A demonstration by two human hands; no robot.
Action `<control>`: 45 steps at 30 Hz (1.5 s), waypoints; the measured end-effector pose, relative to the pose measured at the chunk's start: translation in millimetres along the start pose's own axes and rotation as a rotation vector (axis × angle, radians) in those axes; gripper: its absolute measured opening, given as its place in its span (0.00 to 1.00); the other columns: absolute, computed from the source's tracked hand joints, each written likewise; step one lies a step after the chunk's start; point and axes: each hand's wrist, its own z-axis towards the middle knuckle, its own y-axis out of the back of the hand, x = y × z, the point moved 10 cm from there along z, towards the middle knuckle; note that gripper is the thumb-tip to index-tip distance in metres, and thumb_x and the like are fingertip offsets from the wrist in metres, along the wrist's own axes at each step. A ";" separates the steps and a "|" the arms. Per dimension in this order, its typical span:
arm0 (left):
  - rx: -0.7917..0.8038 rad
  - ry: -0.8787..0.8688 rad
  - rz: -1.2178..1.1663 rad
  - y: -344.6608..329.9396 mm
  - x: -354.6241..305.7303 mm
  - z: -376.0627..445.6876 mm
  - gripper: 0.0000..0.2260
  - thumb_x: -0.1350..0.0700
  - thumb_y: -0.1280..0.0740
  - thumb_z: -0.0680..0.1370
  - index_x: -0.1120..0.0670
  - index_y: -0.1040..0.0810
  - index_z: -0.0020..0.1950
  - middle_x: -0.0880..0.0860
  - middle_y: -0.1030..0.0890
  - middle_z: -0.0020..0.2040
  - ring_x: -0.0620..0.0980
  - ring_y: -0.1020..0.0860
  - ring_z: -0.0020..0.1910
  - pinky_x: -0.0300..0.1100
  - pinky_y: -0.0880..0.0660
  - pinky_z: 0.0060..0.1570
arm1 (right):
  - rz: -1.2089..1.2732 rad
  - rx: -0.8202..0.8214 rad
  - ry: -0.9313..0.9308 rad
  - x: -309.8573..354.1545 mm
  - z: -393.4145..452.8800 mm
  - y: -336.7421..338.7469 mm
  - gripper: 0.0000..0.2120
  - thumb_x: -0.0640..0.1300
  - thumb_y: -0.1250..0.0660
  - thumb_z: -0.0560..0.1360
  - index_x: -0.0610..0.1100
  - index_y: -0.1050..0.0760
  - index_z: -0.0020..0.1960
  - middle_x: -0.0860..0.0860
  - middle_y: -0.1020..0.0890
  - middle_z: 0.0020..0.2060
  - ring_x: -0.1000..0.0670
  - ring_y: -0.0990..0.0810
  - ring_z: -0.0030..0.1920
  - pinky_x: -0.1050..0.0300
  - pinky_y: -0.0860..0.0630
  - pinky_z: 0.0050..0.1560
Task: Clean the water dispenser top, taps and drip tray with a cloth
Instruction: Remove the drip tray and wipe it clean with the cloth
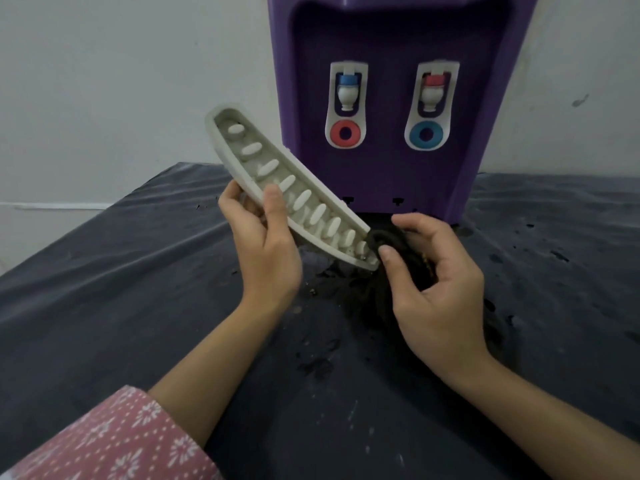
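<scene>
The left hand [266, 251] grips the drip tray [287, 188] tilted off the dispenser [391, 36] so the right hand [436, 282], bunching the dark cloth [398, 247], can reach its end.

- I see my left hand [264, 247] gripping a long, pale grey plastic drip tray [277, 181] with white oval ribs, thumb across its near rim, the tray tilted and lifted off the surface.
- My right hand [434, 289] holds a bunched dark cloth [391, 244], pinched against the tray's lower right end.
- Behind them stands a purple plastic water dispenser [391, 36]; its two white taps, one blue-capped [347, 91] and one red-capped [433, 90], sit side by side.
- Everything rests on a wrinkled dark grey sheet [104, 289].
- A pink floral sleeve [114, 441] covers my left forearm.
</scene>
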 end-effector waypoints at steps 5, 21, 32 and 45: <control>0.037 0.063 -0.024 -5.1 9.4 -4.3 0.08 0.58 0.40 0.80 0.49 0.37 0.56 0.48 0.23 0.52 0.41 0.20 0.49 0.38 0.22 0.48 | -0.248 0.088 0.087 7.9 -5.6 -13.1 0.22 0.35 0.30 0.72 0.38 0.30 0.64 0.44 0.23 0.49 0.59 0.25 0.46 0.78 0.32 0.49; -0.024 0.337 -0.004 2.1 47.4 -9.2 0.03 0.51 0.40 0.80 0.45 0.33 0.50 0.50 0.21 0.52 0.48 0.19 0.50 0.52 0.21 0.50 | -0.873 0.313 0.437 10.9 -6.8 -44.1 0.40 0.32 0.25 0.60 0.34 0.37 0.70 0.53 0.24 0.32 0.50 0.31 0.51 0.49 0.43 0.49; 0.053 0.281 0.016 -7.9 39.1 -5.3 0.04 0.50 0.39 0.79 0.45 0.33 0.51 0.52 0.21 0.54 0.49 0.19 0.51 0.53 0.21 0.51 | -0.687 0.393 0.423 1.0 -5.3 -46.2 0.34 0.30 0.27 0.59 0.33 0.31 0.65 0.49 0.21 0.38 0.50 0.32 0.50 0.54 0.47 0.47; 0.127 0.142 -0.057 -3.7 29.4 1.4 0.04 0.55 0.40 0.80 0.47 0.34 0.53 0.46 0.22 0.52 0.44 0.19 0.49 0.40 0.20 0.42 | -0.204 0.162 -0.031 -31.4 15.3 1.5 0.25 0.40 0.24 0.65 0.52 0.32 0.55 0.56 0.27 0.49 0.57 0.27 0.49 0.62 0.29 0.54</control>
